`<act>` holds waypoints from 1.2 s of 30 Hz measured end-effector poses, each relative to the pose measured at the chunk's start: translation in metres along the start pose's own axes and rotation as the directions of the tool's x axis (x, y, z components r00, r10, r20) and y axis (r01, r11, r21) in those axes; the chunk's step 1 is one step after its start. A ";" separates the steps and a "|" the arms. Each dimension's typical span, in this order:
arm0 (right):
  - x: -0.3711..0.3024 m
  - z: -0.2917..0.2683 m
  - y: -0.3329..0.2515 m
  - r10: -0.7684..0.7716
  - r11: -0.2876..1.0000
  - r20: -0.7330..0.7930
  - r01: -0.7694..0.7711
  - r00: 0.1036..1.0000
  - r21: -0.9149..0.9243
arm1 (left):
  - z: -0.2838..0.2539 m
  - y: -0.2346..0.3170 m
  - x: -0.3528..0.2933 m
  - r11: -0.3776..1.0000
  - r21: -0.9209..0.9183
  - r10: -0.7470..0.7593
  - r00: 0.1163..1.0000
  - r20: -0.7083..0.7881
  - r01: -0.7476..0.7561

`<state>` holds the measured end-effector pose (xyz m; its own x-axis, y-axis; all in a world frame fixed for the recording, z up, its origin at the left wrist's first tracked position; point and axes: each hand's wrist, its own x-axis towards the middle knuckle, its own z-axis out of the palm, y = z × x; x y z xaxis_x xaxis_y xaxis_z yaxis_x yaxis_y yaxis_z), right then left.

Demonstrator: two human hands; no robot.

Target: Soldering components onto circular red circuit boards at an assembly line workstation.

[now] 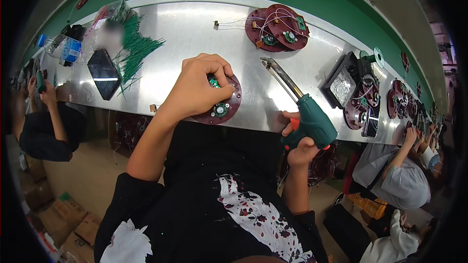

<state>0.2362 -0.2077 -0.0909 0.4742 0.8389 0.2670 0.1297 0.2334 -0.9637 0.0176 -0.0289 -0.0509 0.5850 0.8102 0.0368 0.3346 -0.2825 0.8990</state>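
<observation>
A dark red round plate [233,106] lies on the metal bench in front of me, carrying green circuit parts and a small round component [220,110]. My left hand [202,83] rests over it with curled fingers and thumb pinched together beside a small green circuit board [214,82]. What the fingertips hold, if anything, is hidden. In my right hand [302,152] is a dark green soldering gun [316,122], gripped by its handle. Its metal tip points up and left, apart from the plate. A small copper-coloured piece [154,108] lies left of my wrist.
Two stacked red plates [278,28] with white wires lie at the back. Green wire strips [136,48], a black phone [104,74] and a plastic bottle [68,48] are left. Rightward stand a black tray [341,82], a solder spool [378,57] and more plates. Other people sit on both sides.
</observation>
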 end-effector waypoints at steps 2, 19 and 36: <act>0.000 0.001 -0.002 0.003 1.000 0.008 -0.003 1.000 -0.009 | 0.001 0.003 -0.001 0.999 0.039 -0.011 1.000 -0.027 0.012; -0.002 -0.005 0.011 -0.025 0.993 -0.025 0.028 0.999 0.116 | -0.024 0.034 -0.038 0.795 0.565 0.125 0.971 0.205 -0.222; -0.001 0.004 0.008 -0.041 0.998 -0.072 0.045 0.997 0.054 | -0.189 0.011 0.155 0.659 0.688 0.135 0.852 -0.505 0.304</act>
<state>0.2331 -0.2046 -0.0989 0.5296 0.7912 0.3057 0.1037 0.2972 -0.9492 -0.0283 0.1906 0.0471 0.1705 0.9121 0.3728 0.9064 -0.2936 0.3038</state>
